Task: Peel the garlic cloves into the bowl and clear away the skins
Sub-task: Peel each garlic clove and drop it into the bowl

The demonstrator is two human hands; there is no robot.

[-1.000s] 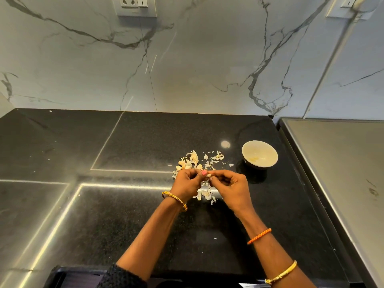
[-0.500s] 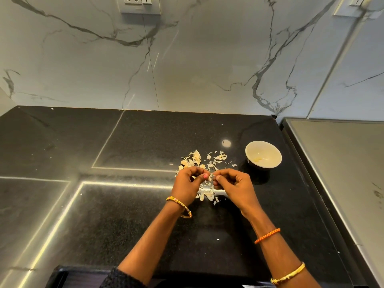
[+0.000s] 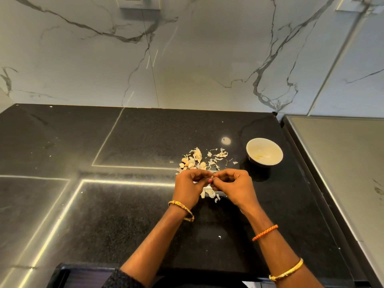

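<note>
Black stone table (image 3: 128,204) w/ marble wall behind. Left hand (image 3: 190,189) & right hand (image 3: 233,187) meet above skins pile (image 3: 199,160), fingers of both pinching a garlic clove (image 3: 212,179), mostly hidden. White bowl (image 3: 264,151) sits near, to the right.

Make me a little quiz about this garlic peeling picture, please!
1. True or false: the bowl is on the person's right side of the counter.
2. Where do most skins lie: A) in the bowl, B) on the counter beyond the hands, C) on the wall?
3. Fill in: an orange band is on the ___ wrist.

Key: 1 true; 2 B; 3 right. The left hand and right hand meet, fingers pinching something small.
</note>
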